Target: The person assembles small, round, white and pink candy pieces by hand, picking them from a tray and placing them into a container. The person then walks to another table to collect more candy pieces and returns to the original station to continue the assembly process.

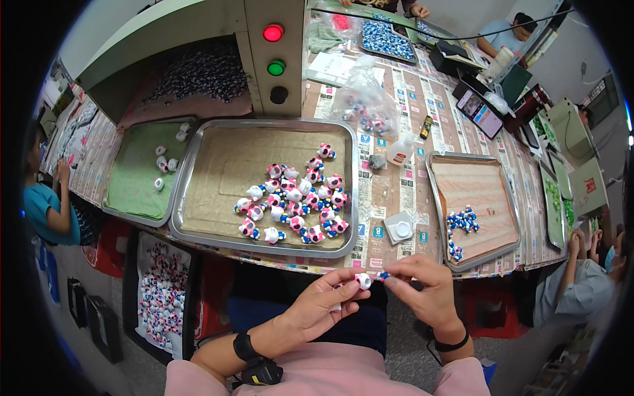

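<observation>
Pink-and-white figurine head (pixel 362 281) pinched in my left hand (pixel 323 303), blue-and-white body (pixel 383 275) in my right hand (pixel 424 285).
Both off near right corner of large metal tray (pixel 352 191); body just right of head, contact unclear.

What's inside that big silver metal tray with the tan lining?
The big silver metal tray holds many small pink, white and blue figurines on a tan liner. The tray's floor beneath the liner is covered and cannot be seen.

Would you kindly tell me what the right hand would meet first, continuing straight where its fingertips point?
The right hand would likely meet the white-and-pink piece in the left hand; depth is unclear.
</observation>
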